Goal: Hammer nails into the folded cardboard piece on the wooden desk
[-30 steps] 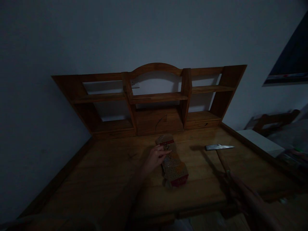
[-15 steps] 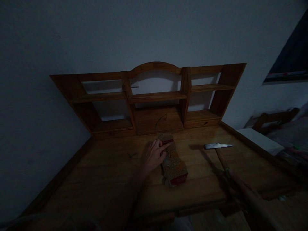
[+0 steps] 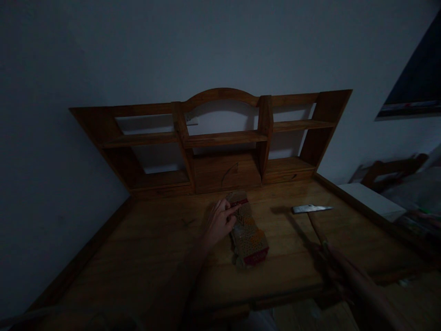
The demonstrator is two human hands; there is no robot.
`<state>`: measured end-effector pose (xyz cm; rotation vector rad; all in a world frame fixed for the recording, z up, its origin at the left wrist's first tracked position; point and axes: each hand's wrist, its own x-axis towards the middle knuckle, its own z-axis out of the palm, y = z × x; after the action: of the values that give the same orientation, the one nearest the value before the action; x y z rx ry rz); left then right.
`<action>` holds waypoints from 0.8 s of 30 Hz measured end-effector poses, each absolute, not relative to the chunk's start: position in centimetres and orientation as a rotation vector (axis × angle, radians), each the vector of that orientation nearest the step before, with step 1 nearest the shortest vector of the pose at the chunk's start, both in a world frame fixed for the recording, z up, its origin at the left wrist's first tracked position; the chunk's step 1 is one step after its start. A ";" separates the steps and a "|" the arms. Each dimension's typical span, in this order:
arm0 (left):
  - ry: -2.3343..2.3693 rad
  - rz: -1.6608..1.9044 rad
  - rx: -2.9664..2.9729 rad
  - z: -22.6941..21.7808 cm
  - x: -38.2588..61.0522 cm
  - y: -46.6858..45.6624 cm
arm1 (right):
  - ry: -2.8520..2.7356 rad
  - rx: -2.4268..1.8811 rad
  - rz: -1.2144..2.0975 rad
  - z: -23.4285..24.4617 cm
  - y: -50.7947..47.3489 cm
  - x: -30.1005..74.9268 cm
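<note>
My left hand (image 3: 219, 221) rests on the upper left side of a brown patterned bundle (image 3: 252, 241) with red bands, apparently folded cloth. Its index finger stretches across the top while the other fingers are bent against the bundle, which lies on the wooden desk (image 3: 155, 248). Over the right part of the desk, a hammer (image 3: 312, 209) with a slim metal head and wooden handle is raised, casting a shadow on the wood. My right hand (image 3: 339, 264) is wrapped round the handle's lower end, dim and partly lost in the dark.
A wooden shelf unit (image 3: 225, 137) with several compartments stands along the desk's back, against the wall (image 3: 220, 46). Raised wooden edges border the desk's sides. Beyond the right edge are a white surface (image 3: 372, 201) and a wooden chair back (image 3: 394, 170). The room is dark.
Almost nothing differs. The view has shifted very slightly and looks a little dimmer; both hands, the bundle and the hammer keep about the same positions.
</note>
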<state>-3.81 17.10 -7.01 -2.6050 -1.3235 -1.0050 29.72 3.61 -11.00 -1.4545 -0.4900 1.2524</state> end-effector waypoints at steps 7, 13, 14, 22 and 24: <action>-1.255 -1.076 -2.560 -7.0 -4.0 17.0 | -0.472 -1.501 1.298 -11.6 3.8 30.3; -1.260 -1.030 -2.541 -7.1 -4.3 17.1 | -0.421 -1.494 1.354 -13.5 4.7 31.4; -1.260 -1.023 -2.544 -7.1 -4.2 17.0 | -0.433 -1.494 1.349 -13.9 4.8 31.6; -1.269 -1.027 -2.577 -7.0 -3.8 16.7 | -0.504 -1.469 1.295 -12.8 4.0 31.1; -1.259 -1.098 -2.589 -7.1 -3.9 16.9 | -0.512 -1.489 1.293 -12.0 3.9 30.8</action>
<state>-3.88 16.94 -7.13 -2.5888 -1.2591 -1.0975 30.75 3.88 -12.03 -1.4890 -0.5118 1.2931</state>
